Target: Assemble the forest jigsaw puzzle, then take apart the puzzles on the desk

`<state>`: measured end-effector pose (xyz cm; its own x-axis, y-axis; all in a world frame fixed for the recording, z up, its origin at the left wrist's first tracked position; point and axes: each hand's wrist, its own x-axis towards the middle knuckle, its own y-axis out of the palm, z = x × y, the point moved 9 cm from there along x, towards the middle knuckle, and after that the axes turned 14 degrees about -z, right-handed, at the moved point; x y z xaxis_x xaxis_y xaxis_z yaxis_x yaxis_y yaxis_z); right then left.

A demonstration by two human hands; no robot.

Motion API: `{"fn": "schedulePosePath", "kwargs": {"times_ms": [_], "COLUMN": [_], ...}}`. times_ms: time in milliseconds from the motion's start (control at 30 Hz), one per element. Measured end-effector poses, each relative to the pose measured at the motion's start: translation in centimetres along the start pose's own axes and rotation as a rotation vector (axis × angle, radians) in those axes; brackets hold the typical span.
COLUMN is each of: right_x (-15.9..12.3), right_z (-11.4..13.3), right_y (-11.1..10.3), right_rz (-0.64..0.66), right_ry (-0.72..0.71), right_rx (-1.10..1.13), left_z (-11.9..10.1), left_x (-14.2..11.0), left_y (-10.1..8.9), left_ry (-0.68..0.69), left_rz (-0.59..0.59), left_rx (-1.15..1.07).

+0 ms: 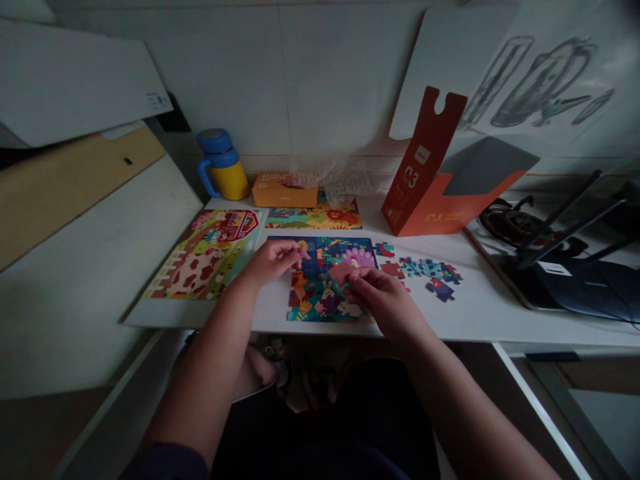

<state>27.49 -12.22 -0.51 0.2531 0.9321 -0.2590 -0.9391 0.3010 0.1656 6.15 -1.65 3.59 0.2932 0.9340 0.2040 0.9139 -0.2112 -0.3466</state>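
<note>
The person's right hand (387, 300) pinches a puzzle piece (341, 272) between thumb and fingers, holding it over the right half of a dark blue animal puzzle (326, 293). The piece shows a plain pinkish face. The left hand (277, 259) is at the puzzle's upper left, its fingers bent and the tips close to the thumb; whether they grip anything cannot be told. The puzzle lies near the front edge of the white bench (485, 307), with a rabbit and a purple peacock among its figures. Just to its right lie loose pieces (431, 268), some showing printed blue patterns and at least one a plain reddish side.

Behind these pieces stands an orange box (450, 210), its tall notched panel upright and a grey panel at its top; its inside is hidden from this angle. Farther left, a low yellow-orange carton (285, 192) sits near the wall, something pinkish showing at its top, though too small to make out. Clear bubble wrap (345, 180) lies beside and partly over it. Left of the carton stands a blue and yellow bottle (223, 165) with its lid on, contents hidden. A lion puzzle (320, 217) lies in front of the carton, and a farm puzzle (205, 257) lies at the left.
</note>
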Motion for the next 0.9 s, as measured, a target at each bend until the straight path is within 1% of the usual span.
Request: {"fn": "schedulePosePath", "kwargs": {"times_ms": [100,167,267,333,367,400,467,500,533,567,633,667,700,767,900], "right_x": [0.3,0.4,0.4,0.3,0.4,0.4,0.7,0.7,0.7,0.7,0.8,1.0,1.1,1.3,1.2], "right_z": [-0.8,-1.4,-1.9,-1.7,-1.3,-0.7,1.2,2.2,3.0,3.6,3.7,3.5,3.3,2.9,2.7], "right_y": [2.3,3.5,5.1,5.8,6.0,5.8,4.6,3.9,3.2,2.7,2.0,1.8,1.6,1.3,1.5], "right_rz": [0.033,0.059,0.127,0.177,0.184,0.163,0.035,-0.047,-0.118,-0.159,-0.161,-0.146,-0.134,-0.122,-0.103], "right_ry": [0.014,0.015,-0.017,-0.066,-0.116,-0.191,-0.398,-0.504,-0.596,-0.663,-0.717,-0.714,-0.701,-0.672,-0.678], "right_rx": [0.005,-0.026,-0.079,-0.122,-0.175,-0.256,-0.484,-0.599,-0.696,-0.765,-0.834,-0.84,-0.833,-0.816,-0.837], "left_z": [0.0,0.3,0.3,0.2,0.1,0.1,0.3,0.6,1.0,1.5,2.8,3.4,3.9,4.4,4.0], "left_x": [-0.5,-0.6,-0.6,-0.7,-0.6,-0.6,-0.1,0.3,0.6,1.0,1.3,1.3,1.4,1.4,1.3], "left_y": [1.0,1.3,1.6,1.7,1.6,1.5,0.4,-0.6,-1.9,-3.3,-6.1,-7.1,-7.9,-8.6,-8.3], "left_ry": [-0.056,-0.086,-0.06,-0.025,-0.014,-0.008,-0.005,-0.008,-0.015,-0.026,-0.056,-0.073,-0.086,-0.082,-0.026], "left_rz": [0.111,0.133,0.134,0.142,0.142,0.131,0.05,-0.03,-0.133,-0.248,-0.452,-0.517,-0.555,-0.565,-0.522], "left_rx": [-0.085,-0.116,-0.092,-0.059,-0.049,-0.042,-0.025,-0.012,0.003,0.024,0.09,0.138,0.192,0.297,0.425]}}
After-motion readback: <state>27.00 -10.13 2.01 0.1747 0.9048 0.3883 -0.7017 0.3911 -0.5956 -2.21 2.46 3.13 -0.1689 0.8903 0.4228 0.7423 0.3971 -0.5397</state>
